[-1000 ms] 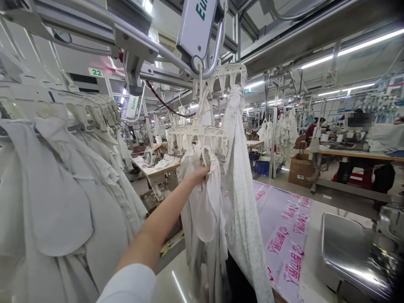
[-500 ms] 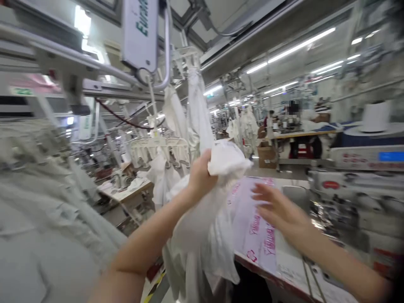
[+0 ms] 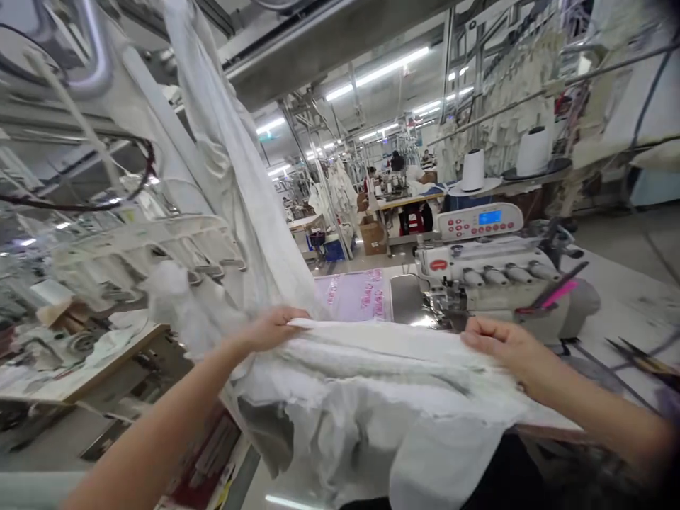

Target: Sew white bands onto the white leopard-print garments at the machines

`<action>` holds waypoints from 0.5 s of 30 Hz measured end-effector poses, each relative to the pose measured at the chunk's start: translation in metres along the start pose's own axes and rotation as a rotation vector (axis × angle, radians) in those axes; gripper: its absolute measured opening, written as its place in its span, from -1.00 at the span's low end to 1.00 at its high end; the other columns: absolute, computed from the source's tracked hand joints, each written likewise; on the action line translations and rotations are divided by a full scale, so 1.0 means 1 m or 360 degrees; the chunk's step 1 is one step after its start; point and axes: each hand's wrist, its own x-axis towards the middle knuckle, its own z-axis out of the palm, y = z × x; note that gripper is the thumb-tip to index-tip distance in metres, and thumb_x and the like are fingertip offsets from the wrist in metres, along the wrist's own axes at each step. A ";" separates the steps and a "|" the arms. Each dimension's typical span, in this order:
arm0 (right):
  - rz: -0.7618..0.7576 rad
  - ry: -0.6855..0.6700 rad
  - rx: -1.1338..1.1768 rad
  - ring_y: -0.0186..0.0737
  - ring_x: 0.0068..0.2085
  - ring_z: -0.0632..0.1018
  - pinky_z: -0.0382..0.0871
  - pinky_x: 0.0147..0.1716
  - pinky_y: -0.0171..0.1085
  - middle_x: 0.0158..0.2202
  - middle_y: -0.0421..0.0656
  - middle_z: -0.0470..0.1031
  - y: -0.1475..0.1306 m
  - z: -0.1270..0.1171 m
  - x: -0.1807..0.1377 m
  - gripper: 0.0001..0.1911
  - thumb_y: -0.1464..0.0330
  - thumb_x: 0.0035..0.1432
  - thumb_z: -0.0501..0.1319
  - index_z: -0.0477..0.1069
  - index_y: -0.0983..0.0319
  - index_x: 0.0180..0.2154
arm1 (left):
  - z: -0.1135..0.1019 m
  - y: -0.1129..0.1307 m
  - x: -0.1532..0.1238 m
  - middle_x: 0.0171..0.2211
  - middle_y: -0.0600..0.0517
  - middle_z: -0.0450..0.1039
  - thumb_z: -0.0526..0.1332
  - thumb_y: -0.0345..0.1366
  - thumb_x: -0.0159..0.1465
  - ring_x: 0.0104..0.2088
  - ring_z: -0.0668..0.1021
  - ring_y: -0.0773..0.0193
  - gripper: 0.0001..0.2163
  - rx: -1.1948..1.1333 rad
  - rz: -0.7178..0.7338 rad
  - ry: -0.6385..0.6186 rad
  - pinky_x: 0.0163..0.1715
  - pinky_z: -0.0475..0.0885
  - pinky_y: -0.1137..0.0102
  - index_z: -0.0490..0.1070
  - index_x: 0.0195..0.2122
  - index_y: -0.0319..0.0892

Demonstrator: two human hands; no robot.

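Note:
A white garment (image 3: pixel 372 375) stretches between my two hands, its upper edge pulled nearly straight and loose folds hanging below. My left hand (image 3: pixel 273 327) is closed on the edge at one end. At the other end my right hand (image 3: pixel 499 347) pinches the cloth between thumb and fingers. Behind the cloth stands a white sewing machine (image 3: pixel 489 265) with a lit blue display and red buttons. A purple sheet with pink print (image 3: pixel 353 294) lies on the table left of the machine, partly hidden by the cloth.
Long white cloth (image 3: pixel 249 191) hangs from the overhead rail at left, beside a white clip hanger (image 3: pixel 143 241). Thread cones (image 3: pixel 472 170) stand behind the machine. Scissors (image 3: pixel 642 354) lie on the table at right. Farther off are a cardboard box (image 3: pixel 372 235) and people at other tables.
My view has turned right, toward the sewing machine. My right hand, empty before, has taken hold of the garment, which is now spread sideways between both hands.

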 end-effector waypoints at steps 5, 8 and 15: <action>-0.0295 -0.0166 -0.0720 -0.45 -0.58 0.10 -0.06 -0.61 -0.42 -0.59 -0.31 0.04 -0.004 0.011 0.005 -0.70 0.19 0.05 0.12 0.09 0.25 -0.51 | 0.052 0.035 0.042 -0.40 0.05 0.41 0.04 -0.16 0.17 -0.35 0.40 0.30 -0.74 -0.0213 0.0144 -0.0292 -0.33 0.27 0.50 0.41 -0.36 -0.22; -0.0544 0.0067 -0.1147 -0.41 -0.55 0.16 -0.01 -0.57 -0.40 -0.59 -0.29 0.08 0.008 0.007 0.002 -0.72 0.25 0.10 0.07 0.07 0.24 -0.54 | 0.072 0.036 0.049 -0.27 0.01 0.43 0.13 -0.08 0.11 -0.28 0.43 0.25 -0.67 -0.0620 -0.0037 -0.0241 -0.28 0.30 0.46 0.39 -0.20 -0.20; -0.0395 0.0151 -0.1159 -0.28 -0.43 0.35 0.16 -0.48 -0.36 -0.44 -0.20 0.30 0.053 -0.007 -0.006 -0.76 0.17 0.06 0.11 0.21 0.21 -0.37 | 0.093 0.030 0.043 -0.32 0.03 0.45 0.12 -0.07 0.13 -0.32 0.46 0.27 -0.68 -0.0927 -0.0238 -0.0129 -0.32 0.32 0.47 0.44 -0.26 -0.20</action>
